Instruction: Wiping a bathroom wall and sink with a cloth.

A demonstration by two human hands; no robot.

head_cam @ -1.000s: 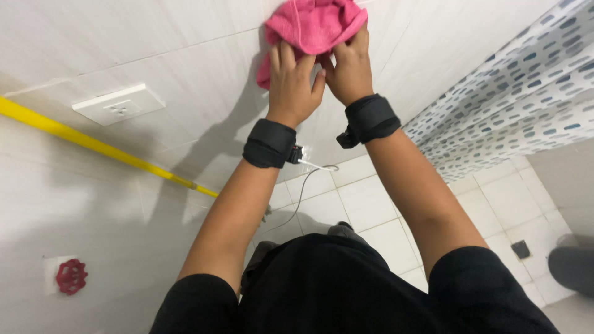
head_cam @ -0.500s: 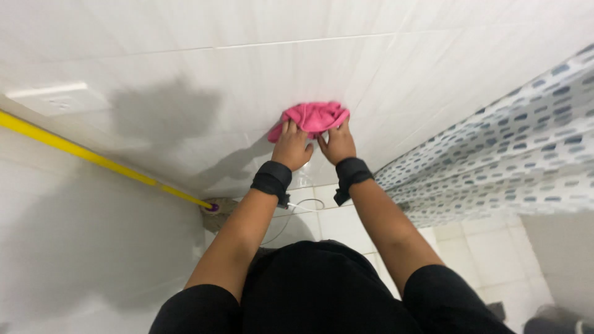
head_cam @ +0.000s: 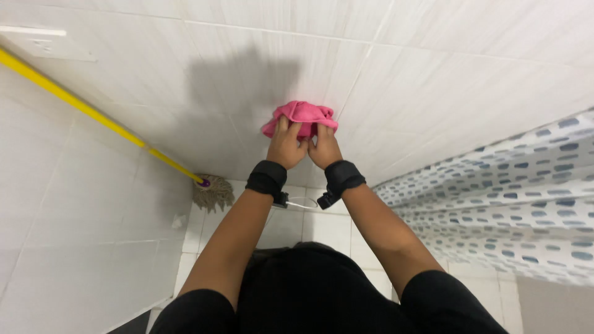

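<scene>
A crumpled pink cloth (head_cam: 301,115) is pressed flat against the white tiled wall (head_cam: 433,68) in front of me. My left hand (head_cam: 286,144) and my right hand (head_cam: 322,146) sit side by side on its lower edge, fingers gripping it. Each wrist wears a black band, and a thin white cable (head_cam: 301,203) loops between the two bands. My black sleeves and black clothing fill the bottom of the view.
A mop with a yellow handle (head_cam: 93,111) leans along the left wall, its stringy head (head_cam: 212,193) resting on the white tiled floor (head_cam: 322,226). A white shower curtain with blue-grey spots (head_cam: 513,198) hangs at the right. A white switch plate (head_cam: 43,43) sits upper left.
Both hands have slid the pink cloth down the wall, from high overhead to about mid-wall. The view has tilted downward, bringing the mop head and floor into sight.
</scene>
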